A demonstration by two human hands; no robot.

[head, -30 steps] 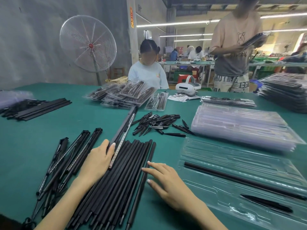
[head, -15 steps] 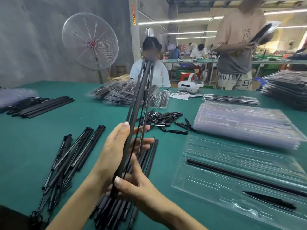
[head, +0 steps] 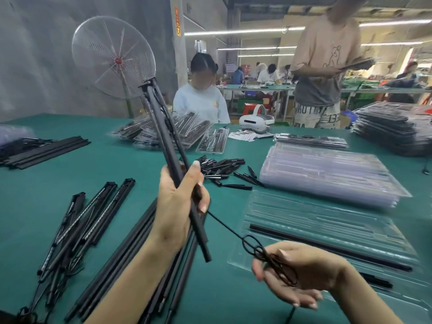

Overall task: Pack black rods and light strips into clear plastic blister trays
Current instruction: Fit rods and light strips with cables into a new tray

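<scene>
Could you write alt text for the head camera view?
A left hand grips a light strip tilted upright over a green table, while the right hand holds its coiled black cord beside a clear blister tray.

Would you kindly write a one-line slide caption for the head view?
Left hand holds a light strip upright while the right hand pinches its cord beside an open blister tray.

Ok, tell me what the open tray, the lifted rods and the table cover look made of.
Open tray: thin clear plastic, glossy; the green shows through its moulded ribs.
Lifted rods: matte black, plastic or coated metal, cannot tell.
Table cover: green, dull, probably felt or rubber mat.
</scene>
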